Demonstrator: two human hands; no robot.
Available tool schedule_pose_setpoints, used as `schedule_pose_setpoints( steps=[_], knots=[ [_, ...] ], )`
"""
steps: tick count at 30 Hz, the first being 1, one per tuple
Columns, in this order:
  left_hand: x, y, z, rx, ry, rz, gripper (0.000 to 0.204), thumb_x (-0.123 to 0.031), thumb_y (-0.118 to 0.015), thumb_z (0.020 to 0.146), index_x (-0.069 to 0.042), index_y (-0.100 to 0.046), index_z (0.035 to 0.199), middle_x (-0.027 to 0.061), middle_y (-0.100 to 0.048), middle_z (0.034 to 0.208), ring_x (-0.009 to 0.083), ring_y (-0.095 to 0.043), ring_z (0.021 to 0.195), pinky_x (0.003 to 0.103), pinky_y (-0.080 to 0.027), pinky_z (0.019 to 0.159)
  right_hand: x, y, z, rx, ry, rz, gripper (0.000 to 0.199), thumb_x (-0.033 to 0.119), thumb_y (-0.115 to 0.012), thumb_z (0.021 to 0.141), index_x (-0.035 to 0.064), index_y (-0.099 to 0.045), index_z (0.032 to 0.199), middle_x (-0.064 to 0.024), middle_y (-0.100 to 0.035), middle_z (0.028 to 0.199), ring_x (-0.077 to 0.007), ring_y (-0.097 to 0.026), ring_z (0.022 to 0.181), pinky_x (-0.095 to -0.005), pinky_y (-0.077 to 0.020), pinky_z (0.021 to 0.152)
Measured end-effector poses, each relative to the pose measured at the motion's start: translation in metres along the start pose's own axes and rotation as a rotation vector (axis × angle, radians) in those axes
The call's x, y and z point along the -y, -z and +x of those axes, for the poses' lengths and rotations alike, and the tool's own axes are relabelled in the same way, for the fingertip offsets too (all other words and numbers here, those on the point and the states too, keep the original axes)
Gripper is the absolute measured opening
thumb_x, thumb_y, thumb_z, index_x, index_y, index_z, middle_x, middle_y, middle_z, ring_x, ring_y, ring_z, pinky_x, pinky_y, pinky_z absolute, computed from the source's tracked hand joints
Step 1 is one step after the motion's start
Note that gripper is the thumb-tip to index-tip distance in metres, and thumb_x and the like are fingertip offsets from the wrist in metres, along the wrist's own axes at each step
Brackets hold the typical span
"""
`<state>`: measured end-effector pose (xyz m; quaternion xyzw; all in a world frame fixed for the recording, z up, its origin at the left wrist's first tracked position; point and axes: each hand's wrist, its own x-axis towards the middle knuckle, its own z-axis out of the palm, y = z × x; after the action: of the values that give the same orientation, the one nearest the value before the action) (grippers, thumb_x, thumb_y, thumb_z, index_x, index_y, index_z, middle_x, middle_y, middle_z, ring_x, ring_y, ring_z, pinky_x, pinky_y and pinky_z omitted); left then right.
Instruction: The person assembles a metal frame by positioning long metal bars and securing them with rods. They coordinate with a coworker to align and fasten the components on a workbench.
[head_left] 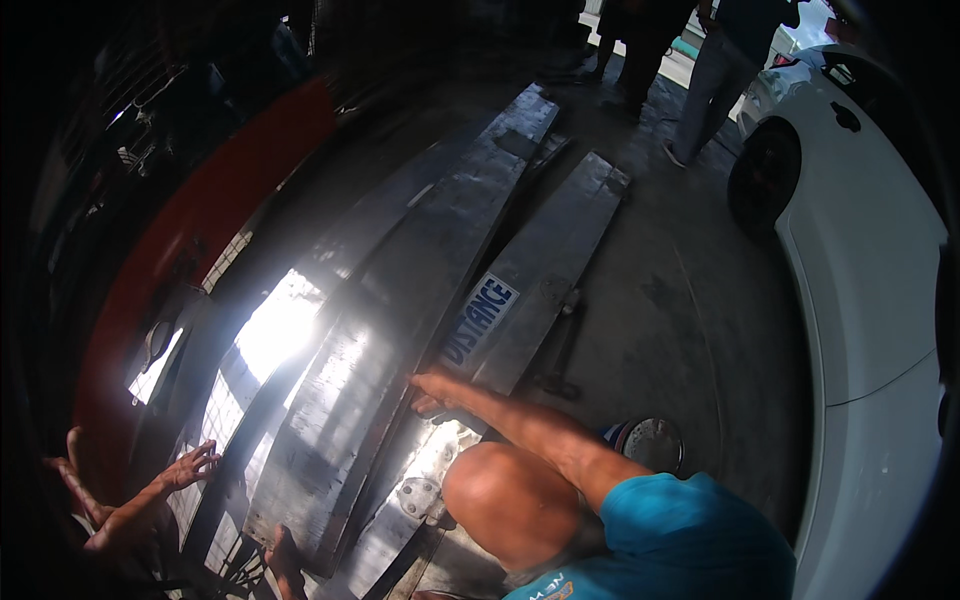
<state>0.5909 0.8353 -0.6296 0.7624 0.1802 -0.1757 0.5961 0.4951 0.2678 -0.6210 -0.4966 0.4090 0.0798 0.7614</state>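
Note:
A bare arm in a blue short sleeve, which I take as mine, reaches in from the lower right past a bent knee. My right hand touches the long edge of a wide metal plank, fingers stretched out and apart. A narrower metal plank with a blue-and-white sticker lies beside it. At the wide plank's near end, a partly cut-off limb rises from the lower edge; whether it is my left hand or a foot, I cannot tell.
Another person's open hand reaches in at the lower left. A round-topped can and a dark hammer-like tool sit right of the planks. A white car fills the right side. People stand at the back. A red panel rises at left.

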Motion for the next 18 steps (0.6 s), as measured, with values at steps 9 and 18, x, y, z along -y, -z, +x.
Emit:
schedule_pose_setpoints(
  steps=[9, 18],
  knots=[
    [-0.093, -0.002, -0.048, 0.12, -0.229, 0.203, 0.066, -0.048, -0.061, 0.102, 0.007, -0.059, 0.138, 0.0153, -0.062, 0.138, 0.0214, -0.054, 0.128, 0.035, -0.041, 0.11, 0.015, 0.039, -0.034, -0.374, 0.737, -0.716, 0.071, 0.052, -0.082, 0.082, 0.0023, -0.058, 0.126, -0.0182, -0.064, 0.108, -0.0328, -0.064, 0.1, -0.0467, -0.0526, 0.081],
    [-0.192, 0.067, -0.069, 0.253, -0.539, 0.086, 0.074, -0.053, -0.062, 0.099, 0.007, -0.053, 0.144, 0.0189, -0.055, 0.145, 0.0251, -0.05, 0.135, 0.04, -0.039, 0.114, 0.125, 0.012, -0.122, -0.561, 1.457, -1.587, 0.111, 0.039, -0.094, 0.061, 0.0165, -0.039, 0.155, -0.0107, -0.032, 0.163, -0.0365, -0.019, 0.155, -0.071, -0.0169, 0.12]
  ],
)
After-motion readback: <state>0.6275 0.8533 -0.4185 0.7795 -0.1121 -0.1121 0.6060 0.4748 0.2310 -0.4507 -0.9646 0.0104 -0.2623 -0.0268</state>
